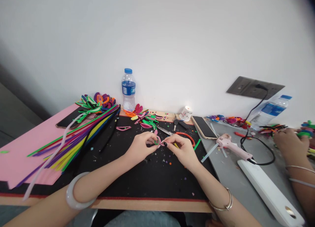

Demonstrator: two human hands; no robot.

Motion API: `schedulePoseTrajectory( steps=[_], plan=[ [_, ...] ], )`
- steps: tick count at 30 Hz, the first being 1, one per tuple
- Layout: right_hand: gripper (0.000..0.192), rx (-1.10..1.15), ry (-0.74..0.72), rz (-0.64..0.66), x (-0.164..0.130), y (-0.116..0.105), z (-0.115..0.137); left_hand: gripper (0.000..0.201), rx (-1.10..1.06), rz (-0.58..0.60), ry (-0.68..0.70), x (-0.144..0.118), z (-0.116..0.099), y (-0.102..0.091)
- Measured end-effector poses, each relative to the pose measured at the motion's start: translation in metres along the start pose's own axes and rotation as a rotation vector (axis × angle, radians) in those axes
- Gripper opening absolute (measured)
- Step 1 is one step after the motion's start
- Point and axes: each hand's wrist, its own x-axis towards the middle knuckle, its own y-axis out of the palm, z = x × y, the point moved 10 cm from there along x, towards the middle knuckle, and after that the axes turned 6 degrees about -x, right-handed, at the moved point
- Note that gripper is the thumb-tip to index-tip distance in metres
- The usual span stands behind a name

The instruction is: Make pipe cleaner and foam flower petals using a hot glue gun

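Over the black mat point(115, 179), my left hand point(142, 145) pinches a small bent pink pipe cleaner point(158, 140). My right hand point(183, 152) is closed at the other end of the same piece, and a small black bit shows at its fingertips. The fingers partly hide how the ends meet. Just behind my hands lie scissors point(165, 131) with orange handles. To the left rests a flat pink pipe cleaner loop point(123, 128), and behind it is a pile of green and pink pipe cleaner shapes point(149, 122).
Pipe cleaners point(73, 143) lie in a bundle on pink board point(17, 138) at left. A water bottle point(128, 90) stands by the wall. Right are a phone point(204, 127), a corded glue gun point(233, 146), a white case point(268, 191) and another person's hand point(290, 145).
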Motion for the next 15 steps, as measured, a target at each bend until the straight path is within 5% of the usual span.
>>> schedulePoseTrajectory(
  steps=[15],
  plan=[
    [0.006,-0.035,-0.038,-0.032,0.0016,-0.0040,0.0028,0.022,-0.116,-0.014,-0.138,-0.0008,0.0081,0.0017]
  ],
)
